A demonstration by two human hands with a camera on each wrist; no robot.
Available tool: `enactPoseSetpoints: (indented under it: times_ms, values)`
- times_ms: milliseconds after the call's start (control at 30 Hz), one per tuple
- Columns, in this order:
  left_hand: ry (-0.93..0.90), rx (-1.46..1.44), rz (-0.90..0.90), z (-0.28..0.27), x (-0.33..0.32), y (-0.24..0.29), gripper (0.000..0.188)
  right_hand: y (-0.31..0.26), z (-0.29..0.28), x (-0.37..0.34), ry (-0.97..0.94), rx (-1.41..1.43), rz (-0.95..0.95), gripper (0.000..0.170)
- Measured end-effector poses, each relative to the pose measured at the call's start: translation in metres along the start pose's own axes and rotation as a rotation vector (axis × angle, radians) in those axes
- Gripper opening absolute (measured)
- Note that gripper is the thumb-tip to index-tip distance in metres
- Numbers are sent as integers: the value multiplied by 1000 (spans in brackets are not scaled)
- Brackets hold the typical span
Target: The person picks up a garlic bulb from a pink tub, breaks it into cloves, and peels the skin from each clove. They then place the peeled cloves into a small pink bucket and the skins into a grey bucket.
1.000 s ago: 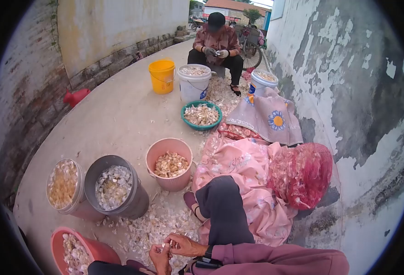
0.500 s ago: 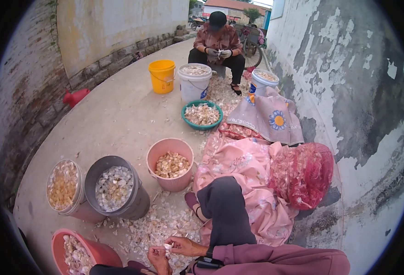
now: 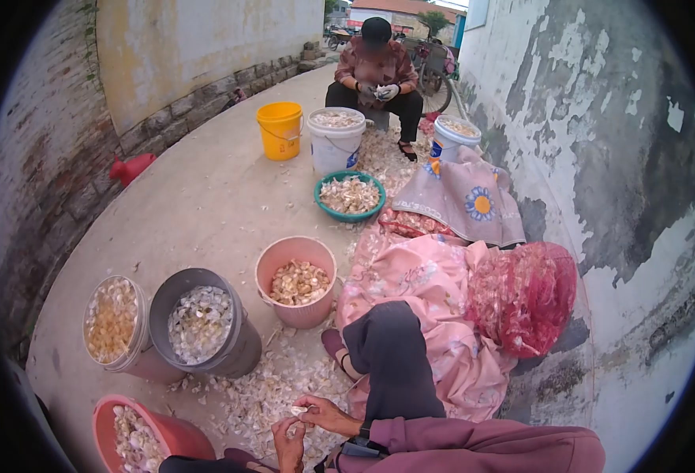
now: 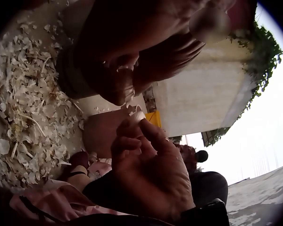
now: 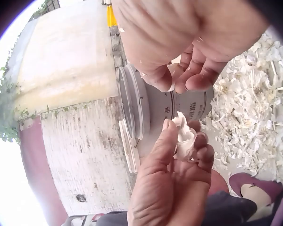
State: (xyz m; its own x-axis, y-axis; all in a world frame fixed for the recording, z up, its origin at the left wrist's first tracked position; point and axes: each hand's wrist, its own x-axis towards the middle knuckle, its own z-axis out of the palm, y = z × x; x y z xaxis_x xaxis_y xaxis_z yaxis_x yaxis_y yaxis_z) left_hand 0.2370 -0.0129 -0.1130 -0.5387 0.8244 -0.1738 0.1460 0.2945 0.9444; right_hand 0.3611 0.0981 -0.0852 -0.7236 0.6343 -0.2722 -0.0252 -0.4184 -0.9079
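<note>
In the head view my left hand and right hand are close together above a heap of garlic skins. The right hand pinches a small white garlic clove between thumb and fingers; its tip also shows at the fingertips in the left wrist view. Below it in the right wrist view, the left hand holds a torn, papery piece of garlic skin, thumb on one side and curled fingers on the other. A gap separates the hands there.
Around me stand a red bucket, a dark grey bucket, a whitish bucket and a pink bucket, all holding garlic. To the right lie pink cloth and a red net sack. Another person sits ahead, handling garlic.
Both hands have shifted slightly right in the head view. The right hand has drawn up from the left, with the white clove at its fingertips. The person ahead has lowered their hands a little.
</note>
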Motion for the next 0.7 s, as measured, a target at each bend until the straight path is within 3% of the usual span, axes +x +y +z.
enactPoseSetpoints:
  times_ms: [67,100,167,233,267,333,433,567,633,700]
  values:
    - [60,53,-30,-1,-5,39,33,3,2,-2,-26,-101,36,36]
    - [46,-154,-105,-4,1,21,31,5,0,4,-30,-190,49,34]
    - [-28,-388,-273,-8,6,24,26,30,-2,15,-45,-259,-100,35]
    - [-108,-393,-194,-10,4,31,45,39,0,17,-41,-109,-115,36]
    - [-114,-365,-217,-10,8,20,43,40,-3,15,-41,-97,-123,36]
    - [-86,-381,-251,-6,7,40,38,26,-5,12,-9,-442,-115,33]
    - [-27,-535,-247,-6,7,15,19,2,1,1,-61,-319,-100,30]
    - [29,-560,-190,-8,7,10,18,8,0,7,-72,-269,-19,29]
    - [48,-552,-174,-5,4,23,18,14,1,6,-27,-397,-237,30]
    - [25,-525,-202,-5,2,42,19,15,2,3,-12,-394,-245,30]
